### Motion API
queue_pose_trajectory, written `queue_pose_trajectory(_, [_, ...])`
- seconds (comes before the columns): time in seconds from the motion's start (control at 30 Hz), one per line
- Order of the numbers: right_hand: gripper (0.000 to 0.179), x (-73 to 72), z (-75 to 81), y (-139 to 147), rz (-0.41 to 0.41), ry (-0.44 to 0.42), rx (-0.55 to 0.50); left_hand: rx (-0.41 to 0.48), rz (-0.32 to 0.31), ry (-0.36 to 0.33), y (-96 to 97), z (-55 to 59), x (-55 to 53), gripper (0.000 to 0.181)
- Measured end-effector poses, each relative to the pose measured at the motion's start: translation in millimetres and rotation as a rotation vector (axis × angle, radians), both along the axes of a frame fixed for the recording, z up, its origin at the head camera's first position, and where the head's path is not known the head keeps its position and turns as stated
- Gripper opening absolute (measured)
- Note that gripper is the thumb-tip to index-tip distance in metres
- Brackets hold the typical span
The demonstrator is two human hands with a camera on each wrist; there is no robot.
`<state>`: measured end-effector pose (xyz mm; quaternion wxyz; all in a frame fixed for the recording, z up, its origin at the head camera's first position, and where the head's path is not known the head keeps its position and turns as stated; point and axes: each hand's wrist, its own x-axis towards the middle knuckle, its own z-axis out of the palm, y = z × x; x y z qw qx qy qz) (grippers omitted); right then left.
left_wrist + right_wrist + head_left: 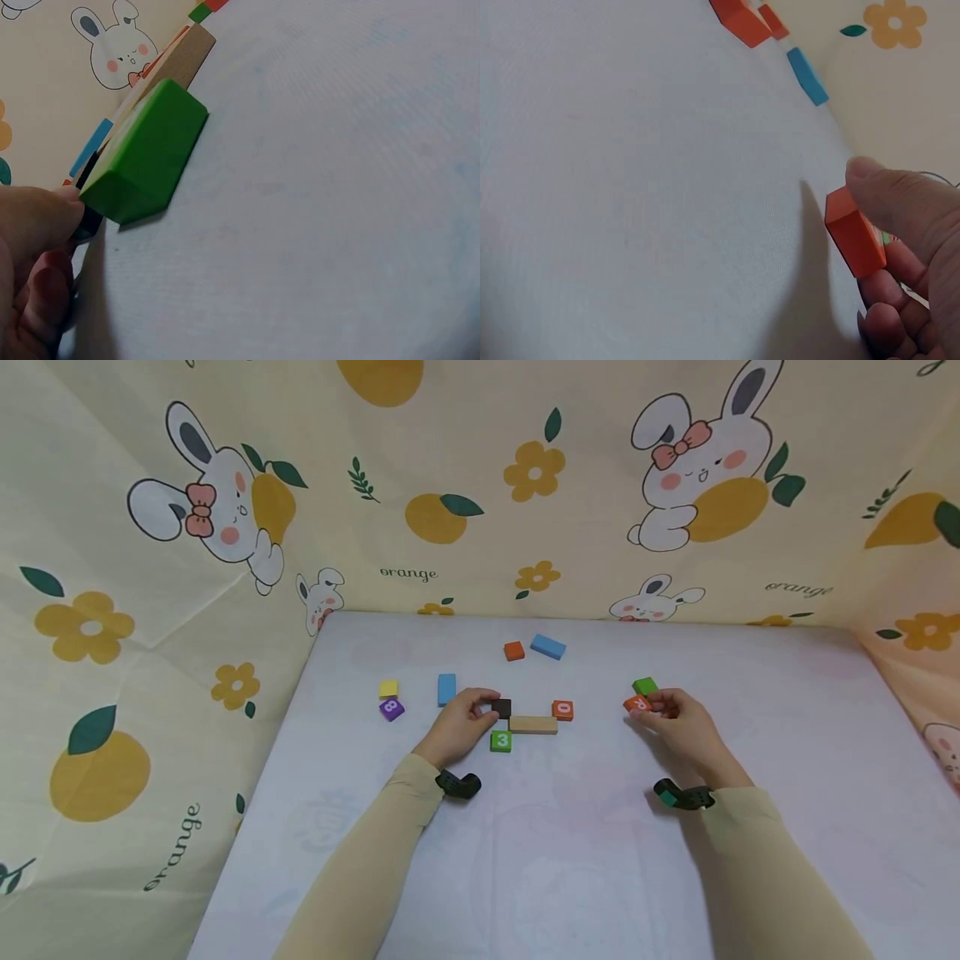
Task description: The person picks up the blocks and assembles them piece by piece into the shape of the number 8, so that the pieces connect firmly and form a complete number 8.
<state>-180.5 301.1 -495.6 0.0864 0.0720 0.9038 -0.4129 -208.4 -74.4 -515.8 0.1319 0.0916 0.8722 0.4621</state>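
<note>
I have the left hand [459, 727] pinching the black block [502, 709] at its two o'clock; the right hand [684, 723] grips the orange R block [637, 703], well apart at the black block's three o'clock.

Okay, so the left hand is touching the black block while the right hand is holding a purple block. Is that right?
Not quite: the right hand is holding an orange-red block, not a purple one, as the right wrist view shows. The left hand is indeed touching the black block.
</note>
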Motion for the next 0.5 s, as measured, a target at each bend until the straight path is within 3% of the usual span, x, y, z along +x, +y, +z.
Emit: queue_pose_trajectory(0.5, [0.07, -1.7, 0.0, -3.2, -0.003, -0.025, -0.003, 0.001, 0.001, 0.004, 0.5, 0.3, -0.1, 0.035])
